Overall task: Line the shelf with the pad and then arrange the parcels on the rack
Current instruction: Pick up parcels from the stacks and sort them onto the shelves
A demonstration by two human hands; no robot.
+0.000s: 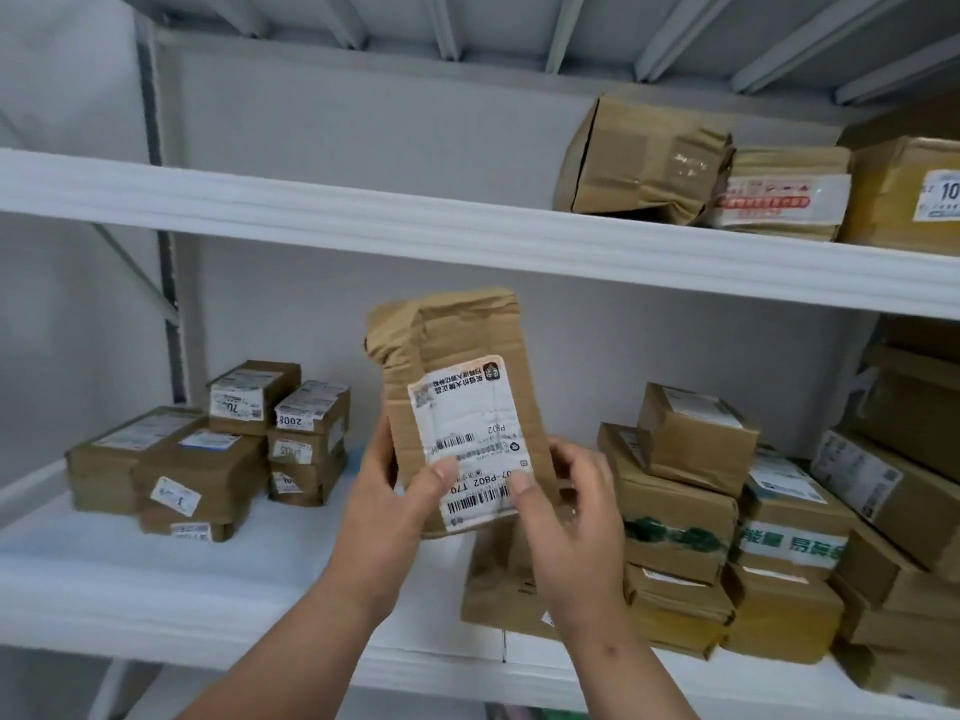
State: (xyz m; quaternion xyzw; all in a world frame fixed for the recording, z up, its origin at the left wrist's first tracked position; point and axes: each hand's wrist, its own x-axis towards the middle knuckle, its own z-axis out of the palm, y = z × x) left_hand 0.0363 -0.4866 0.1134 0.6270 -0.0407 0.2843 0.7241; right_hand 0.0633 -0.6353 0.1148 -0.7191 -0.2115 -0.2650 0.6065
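White metal shelving fills the view, with a pale wall behind and the ribbed underside of a higher tier at the top. On the middle shelf [156,579] lies a white foam pad [78,553], and brown cardboard parcels stand on it in two groups.

Both hands hold one crumpled brown parcel [457,366] upright in front of that shelf, above the open stretch between the groups. The left hand [384,506] grips its lower left edge, thumb pressed on the white shipping label [467,439]; the right hand [571,506] grips the lower right edge, thumb also on the label. The label sits upside down: "P802" can be read mid-label and "P802 T70" near the barcodes at the bottom, with small Chinese print that is too blurred to read.

The left stack [208,444] shows stickers with "2008" and "70". The right stack [727,517] includes a box with green Chinese characters on white tape [789,548], partly readable at best. Below the right hand lies a flat brown parcel [498,589].

On the upper shelf [363,210] three more parcels sit at the right: a dented box [639,158], one wrapped in red-printed tape [779,194], and one with a label starting "10" [904,194].
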